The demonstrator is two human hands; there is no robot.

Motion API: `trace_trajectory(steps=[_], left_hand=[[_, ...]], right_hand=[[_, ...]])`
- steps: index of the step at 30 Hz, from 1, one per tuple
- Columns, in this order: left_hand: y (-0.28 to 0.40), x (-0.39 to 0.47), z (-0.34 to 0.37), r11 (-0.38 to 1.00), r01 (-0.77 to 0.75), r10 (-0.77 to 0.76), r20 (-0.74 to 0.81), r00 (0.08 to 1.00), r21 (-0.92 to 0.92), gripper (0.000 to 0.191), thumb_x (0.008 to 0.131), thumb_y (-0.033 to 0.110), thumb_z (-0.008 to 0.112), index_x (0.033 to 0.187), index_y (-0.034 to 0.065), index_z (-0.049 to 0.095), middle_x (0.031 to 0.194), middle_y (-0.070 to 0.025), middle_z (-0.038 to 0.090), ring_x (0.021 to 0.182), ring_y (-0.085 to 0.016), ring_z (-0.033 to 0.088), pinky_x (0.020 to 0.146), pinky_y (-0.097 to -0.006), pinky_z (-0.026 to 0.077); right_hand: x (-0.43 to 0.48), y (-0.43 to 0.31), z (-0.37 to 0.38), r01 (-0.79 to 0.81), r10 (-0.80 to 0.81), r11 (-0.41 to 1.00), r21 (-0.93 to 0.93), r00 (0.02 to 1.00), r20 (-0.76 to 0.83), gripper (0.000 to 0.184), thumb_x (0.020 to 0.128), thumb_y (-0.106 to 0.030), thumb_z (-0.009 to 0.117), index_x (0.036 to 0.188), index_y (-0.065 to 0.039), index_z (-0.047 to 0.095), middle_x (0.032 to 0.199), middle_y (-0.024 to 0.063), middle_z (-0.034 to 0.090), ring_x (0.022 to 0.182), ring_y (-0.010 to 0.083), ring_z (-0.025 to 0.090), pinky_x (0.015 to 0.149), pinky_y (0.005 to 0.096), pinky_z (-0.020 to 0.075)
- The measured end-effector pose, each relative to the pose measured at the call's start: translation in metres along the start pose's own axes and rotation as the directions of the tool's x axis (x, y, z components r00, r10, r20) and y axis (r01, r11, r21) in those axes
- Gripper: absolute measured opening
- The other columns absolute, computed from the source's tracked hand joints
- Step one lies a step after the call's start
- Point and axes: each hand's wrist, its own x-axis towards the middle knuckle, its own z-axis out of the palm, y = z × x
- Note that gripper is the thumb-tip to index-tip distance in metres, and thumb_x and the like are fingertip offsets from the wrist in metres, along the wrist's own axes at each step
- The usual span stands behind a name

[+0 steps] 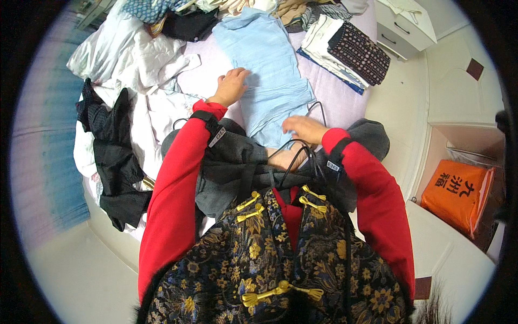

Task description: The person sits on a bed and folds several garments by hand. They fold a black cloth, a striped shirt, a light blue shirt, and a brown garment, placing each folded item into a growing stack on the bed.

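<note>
A light blue cloth garment (pixel 267 60) lies spread in a long strip on the lilac bedsheet (pixel 340 101), its near end by my crossed legs. Creases run across its lower part. My left hand (pixel 232 86) is at the garment's left edge, fingers spread, gripping nothing. Over the near right corner of the cloth is my right hand (pixel 304 128), fingers bent, just above my bare foot (pixel 285 157). Whether its fingertips touch the fabric I cannot tell.
Folded clothes (pixel 344 56) are stacked at the right. A white quilt (pixel 129 52) and black garments (pixel 115 162) lie at the left, with more clothes heaped at the back. Black cables (pixel 301 152) loop over my lap. A drawer cabinet (pixel 398 30) and an orange bag (pixel 457 196) stand right of the bed.
</note>
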Motion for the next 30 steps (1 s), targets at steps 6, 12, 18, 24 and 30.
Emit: trace_trajectory(steps=[6, 12, 18, 24, 30], left_hand=[[0.002, -0.025, 0.013, 0.997, 0.014, -0.017, -0.039, 0.999, -0.069, 0.048, 0.077, 0.025, 0.067, 0.121, 0.0155, 0.05, 0.124, -0.0044, 0.05, 0.116, -0.025, 0.045, 0.089, -0.0508, 0.037], [0.011, -0.004, 0.043, 0.999, 0.013, -0.019, 0.145, 0.989, 0.046, 0.037, 0.082, 0.025, 0.058, 0.117, 0.0156, 0.051, 0.113, -0.0084, 0.057, 0.11, -0.025, 0.051, 0.084, -0.0457, 0.043], [0.017, -0.008, 0.049, 0.985, 0.154, -0.155, 0.007, 0.988, 0.074, 0.026, 0.081, 0.02, 0.054, 0.105, 0.0108, 0.053, 0.103, -0.0088, 0.057, 0.1, -0.027, 0.053, 0.083, -0.047, 0.042], [0.042, -0.014, 0.049, 0.937, -0.349, 0.339, -0.208, 0.918, -0.016, 0.036, 0.076, 0.012, 0.06, 0.111, 0.007, 0.051, 0.114, -0.0124, 0.051, 0.106, -0.031, 0.049, 0.09, -0.0412, 0.04], [0.053, -0.014, 0.068, 0.951, -0.26, 0.266, 0.014, 0.964, -0.166, 0.063, 0.078, 0.023, 0.064, 0.133, 0.0087, 0.038, 0.14, -0.0119, 0.036, 0.129, -0.03, 0.035, 0.103, -0.0422, 0.033]], right_hand=[[0.034, 0.007, -0.028, -0.329, 0.237, 0.942, -0.065, 0.791, -0.564, 0.016, 0.073, -0.009, 0.062, 0.089, -0.008, 0.06, 0.095, 0.0082, 0.059, 0.098, 0.0288, 0.052, 0.084, 0.0391, 0.0422], [0.028, 0.029, -0.023, -0.332, 0.286, 0.896, -0.295, 0.94, -0.189, 0.018, 0.074, -0.006, 0.06, 0.092, -0.009, 0.062, 0.1, 0.0111, 0.057, 0.098, 0.0305, 0.053, 0.082, 0.0388, 0.0431], [0.009, 0.055, -0.017, -0.536, 0.46, 0.838, -0.1, 0.794, -0.397, 0.025, 0.07, 0.001, 0.06, 0.095, -0.003, 0.057, 0.091, 0.0152, 0.057, 0.089, 0.031, 0.056, 0.078, 0.0381, 0.0466], [0.018, 0.059, -0.005, -0.58, 0.624, 0.771, 0.262, 0.606, -0.494, 0.03, 0.075, -0.012, 0.069, 0.098, 0.001, 0.055, 0.093, 0.0155, 0.06, 0.074, 0.0265, 0.06, 0.068, 0.0346, 0.0493], [0.028, 0.063, -0.006, -0.678, 0.711, 0.693, 0.243, 0.59, -0.382, 0.032, 0.075, -0.017, 0.071, 0.098, 0.0, 0.056, 0.088, 0.0148, 0.06, 0.073, 0.0274, 0.059, 0.066, 0.0353, 0.0482]])
